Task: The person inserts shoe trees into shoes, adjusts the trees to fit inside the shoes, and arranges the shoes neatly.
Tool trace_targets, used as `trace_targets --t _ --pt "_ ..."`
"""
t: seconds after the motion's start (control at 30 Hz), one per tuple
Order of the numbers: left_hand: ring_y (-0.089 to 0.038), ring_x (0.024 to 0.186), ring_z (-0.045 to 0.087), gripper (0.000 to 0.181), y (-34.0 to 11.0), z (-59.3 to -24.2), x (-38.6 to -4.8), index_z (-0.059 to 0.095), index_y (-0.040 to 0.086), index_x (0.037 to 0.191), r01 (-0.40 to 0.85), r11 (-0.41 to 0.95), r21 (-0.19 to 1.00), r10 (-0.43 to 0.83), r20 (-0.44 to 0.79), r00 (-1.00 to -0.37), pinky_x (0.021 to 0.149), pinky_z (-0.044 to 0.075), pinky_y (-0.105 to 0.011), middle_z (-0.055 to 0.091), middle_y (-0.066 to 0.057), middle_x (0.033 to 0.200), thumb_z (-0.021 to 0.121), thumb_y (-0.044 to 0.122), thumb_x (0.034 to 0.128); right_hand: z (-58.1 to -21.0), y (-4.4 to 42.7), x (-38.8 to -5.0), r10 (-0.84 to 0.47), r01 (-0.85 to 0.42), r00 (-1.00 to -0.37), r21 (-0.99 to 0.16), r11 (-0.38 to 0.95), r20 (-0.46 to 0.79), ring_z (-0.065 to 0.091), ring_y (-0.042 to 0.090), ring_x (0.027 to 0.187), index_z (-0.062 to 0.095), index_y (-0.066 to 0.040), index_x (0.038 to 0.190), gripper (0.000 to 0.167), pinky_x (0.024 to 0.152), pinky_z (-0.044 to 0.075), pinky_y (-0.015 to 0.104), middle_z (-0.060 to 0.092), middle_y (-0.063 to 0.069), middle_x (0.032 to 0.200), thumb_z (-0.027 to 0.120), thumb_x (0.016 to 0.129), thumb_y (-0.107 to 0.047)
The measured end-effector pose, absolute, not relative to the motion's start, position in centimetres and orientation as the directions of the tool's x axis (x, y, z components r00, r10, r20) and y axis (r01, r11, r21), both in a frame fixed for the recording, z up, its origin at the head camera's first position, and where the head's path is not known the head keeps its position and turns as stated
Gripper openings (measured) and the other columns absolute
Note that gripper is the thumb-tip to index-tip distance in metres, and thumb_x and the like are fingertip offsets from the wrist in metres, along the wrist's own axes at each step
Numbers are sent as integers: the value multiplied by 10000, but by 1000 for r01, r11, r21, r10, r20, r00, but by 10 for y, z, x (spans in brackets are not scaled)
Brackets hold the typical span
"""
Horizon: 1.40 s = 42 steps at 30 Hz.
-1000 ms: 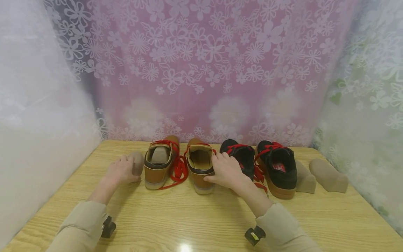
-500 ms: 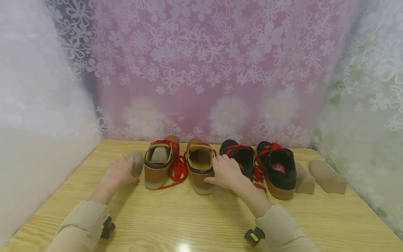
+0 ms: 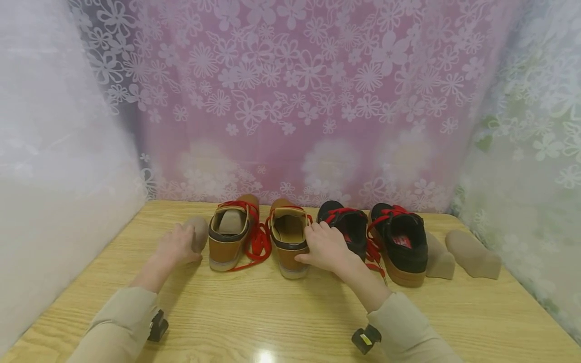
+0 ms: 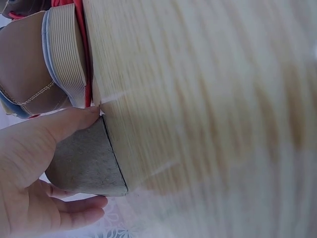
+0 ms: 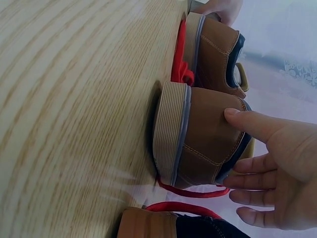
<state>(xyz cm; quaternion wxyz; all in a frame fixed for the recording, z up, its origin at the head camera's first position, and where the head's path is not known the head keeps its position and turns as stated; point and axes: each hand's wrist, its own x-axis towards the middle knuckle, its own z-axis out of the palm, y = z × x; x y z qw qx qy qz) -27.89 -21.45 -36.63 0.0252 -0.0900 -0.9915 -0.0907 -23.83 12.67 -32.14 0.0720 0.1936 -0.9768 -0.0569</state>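
Note:
At the left of the head view, my left hand grips a grey-beige shoe insert. In the left wrist view the thumb lies on one side of the insert and the fingers on the other, its flat end on the wood. My right hand is at the right side of the second brown shoe. The right wrist view shows its thumb touching the heel of that brown shoe, with the fingers nearly straight beside the collar. Another brown shoe holds an insert.
Two black shoes with red laces stand right of the brown pair. Two more inserts lie at the far right. Red laces lie between the brown shoes. A floral curtain hangs behind the wooden table.

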Motion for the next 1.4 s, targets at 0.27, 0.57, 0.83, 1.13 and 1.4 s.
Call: trace_targets --t 0.27,0.57,0.83,1.13,1.4 --pt "-496 789 521 679 -214 -365 -281 436 -115 1135 216 951 220 202 83 -976 691 471 -560 408 -316 974 795 221 666 -320 128 -240 -388 -371 -914 139 918 117 520 254 919 591 -32 1063 615 695 456 378 560 68 956 692 744 -548" --pt "-477 838 530 733 -215 -367 -285 436 -125 1175 253 947 198 228 141 -963 740 462 -558 471 -327 960 812 170 619 -322 129 -240 -378 -366 -919 120 923 110 513 251 900 593 -41 1040 597 700 451 384 552 59 935 696 741 -547" --pt "-494 867 523 721 -215 -366 -286 463 -133 1162 256 952 166 236 129 -963 767 451 -567 492 -328 957 811 177 611 -323 129 -240 -382 -369 -917 119 922 116 515 253 902 593 -38 1058 611 715 448 392 559 65 950 698 738 -547" --pt "-480 803 537 794 -219 -364 -285 416 -144 1198 252 943 216 246 52 -968 742 466 -547 434 -318 971 830 198 613 -323 129 -240 -385 -374 -916 112 921 115 515 250 901 592 -30 1079 626 720 446 392 562 66 959 701 738 -544" --pt "-477 823 548 785 -220 -360 -285 412 -142 1190 218 938 270 226 3 -974 741 472 -532 399 -330 1005 842 194 625 -324 129 -241 -388 -375 -914 115 920 121 518 251 899 597 -41 1054 607 717 446 390 561 60 942 700 736 -547"
